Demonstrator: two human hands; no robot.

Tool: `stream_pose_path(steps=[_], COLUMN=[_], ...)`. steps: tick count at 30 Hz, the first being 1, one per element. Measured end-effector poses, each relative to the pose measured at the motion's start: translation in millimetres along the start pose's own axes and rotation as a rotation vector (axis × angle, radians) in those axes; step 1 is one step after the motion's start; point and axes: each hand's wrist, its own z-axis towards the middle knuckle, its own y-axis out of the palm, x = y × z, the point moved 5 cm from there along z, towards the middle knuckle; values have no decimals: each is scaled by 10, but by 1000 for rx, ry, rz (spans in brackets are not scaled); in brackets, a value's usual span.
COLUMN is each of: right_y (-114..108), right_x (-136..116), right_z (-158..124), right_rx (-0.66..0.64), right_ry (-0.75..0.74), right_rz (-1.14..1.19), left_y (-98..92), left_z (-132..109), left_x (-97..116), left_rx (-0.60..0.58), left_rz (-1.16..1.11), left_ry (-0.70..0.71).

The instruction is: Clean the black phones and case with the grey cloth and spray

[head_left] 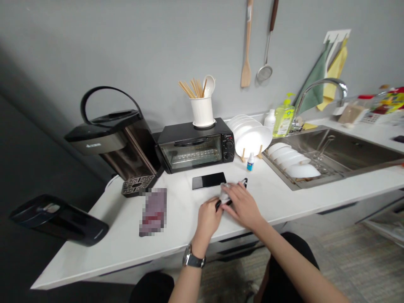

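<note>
Both hands were on black glasses at counter front; long axis ran near-left to far-right; left hand pinched near end; right hand closed over middle w/ pale cloth; phone just beyond.

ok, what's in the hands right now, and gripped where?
Left hand pinches the near end of a black item, maybe glasses; right hand lies over its middle, pale wad at its fingertips. Right's grip is hidden.
</note>
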Motion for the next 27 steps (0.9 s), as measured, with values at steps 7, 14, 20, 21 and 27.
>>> stream_pose_path(steps=[7,14,20,21,27], right_y=[-88,36,-196,-225,-183], right_x=[115,-544,251,321,287], right_z=[-37,-83,-81,-88,-111], right_rx=[66,-58,74,102,273], right_ry=[118,-107,148,185,329], right_rz=[-18,70,-11,22,211], left_y=[-40,19,-66,-76,-150], left_z=[-24,7,-46,-48,-85], left_x=[83,-82,130,147,169], left_rx=[-12,-24,-2,9,176], left_rz=[-24,48,-81,-107,-283], left_ry=[48,-17,103,112,79])
